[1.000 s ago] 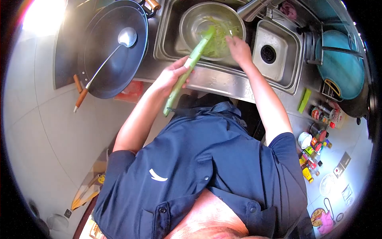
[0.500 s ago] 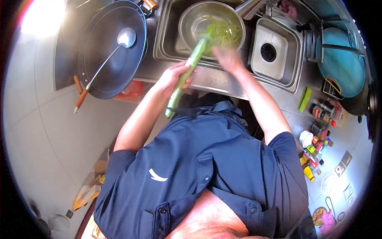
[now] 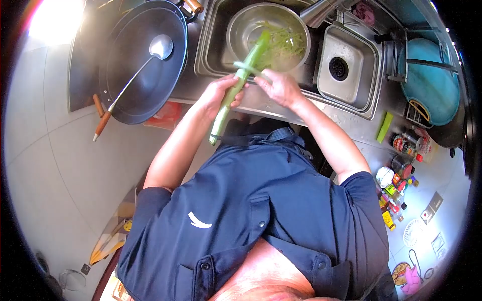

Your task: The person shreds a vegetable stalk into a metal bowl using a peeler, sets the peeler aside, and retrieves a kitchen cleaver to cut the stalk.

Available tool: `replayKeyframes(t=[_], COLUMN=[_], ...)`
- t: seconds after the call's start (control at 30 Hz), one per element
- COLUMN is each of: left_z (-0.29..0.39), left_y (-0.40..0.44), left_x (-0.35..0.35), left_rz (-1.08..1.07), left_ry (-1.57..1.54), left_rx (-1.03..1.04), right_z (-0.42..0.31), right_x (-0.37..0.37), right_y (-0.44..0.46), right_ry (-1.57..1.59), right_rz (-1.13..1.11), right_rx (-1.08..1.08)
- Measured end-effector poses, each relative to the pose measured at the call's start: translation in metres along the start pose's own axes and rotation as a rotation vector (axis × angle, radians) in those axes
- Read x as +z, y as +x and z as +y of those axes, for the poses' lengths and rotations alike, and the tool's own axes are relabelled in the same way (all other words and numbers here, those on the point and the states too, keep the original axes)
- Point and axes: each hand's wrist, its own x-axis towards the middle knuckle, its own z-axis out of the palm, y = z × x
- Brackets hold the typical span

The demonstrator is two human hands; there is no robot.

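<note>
My left hand [image 3: 220,94] is closed around the middle of a long green gourd [image 3: 258,49], which slants with its upper end over a steel bowl [image 3: 240,30]. A pale peeler [image 3: 246,67] lies across the gourd just above my left hand's fingers. My right hand [image 3: 282,90] grips the peeler's other end. Green peelings [image 3: 290,41] are heaped in the right side of the bowl, which sits in the larger sink basin. The gourd's dark-tipped lower end comes close to the front of my shirt.
On the left stands a large wok [image 3: 133,85] with a ladle [image 3: 160,47] in it. A smaller sink basin [image 3: 346,93] is right of the bowl. A green piece [image 3: 385,127] lies on the counter, near several bottles [image 3: 396,188] and a turquoise basin [image 3: 432,83].
My right hand has come down and back from beside the bowl with the peeler, which now crosses the gourd lower, near my left hand. My left hand stays on the gourd.
</note>
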Motion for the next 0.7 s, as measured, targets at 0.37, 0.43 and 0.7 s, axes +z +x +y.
replayKeyframes(t=[0.37,0.43,0.7], left_z=[-0.01,-0.011,-0.001], left_y=[-0.02,-0.018,-0.008], left_x=[-0.004,-0.007,0.01], left_rz=[-0.131,-0.127,0.097], left_ry=[-0.01,-0.007,0.177], left_rx=[-0.052,-0.051,0.021], right_z=[0.093,0.084,0.029], right_x=[-0.036,-0.049,-0.001], right_y=[0.059,0.058,0.011], right_ry=[-0.263,-0.27,-0.02], right_rz=[0.219,0.24,0.131], right_rx=[0.454,0.457,0.027])
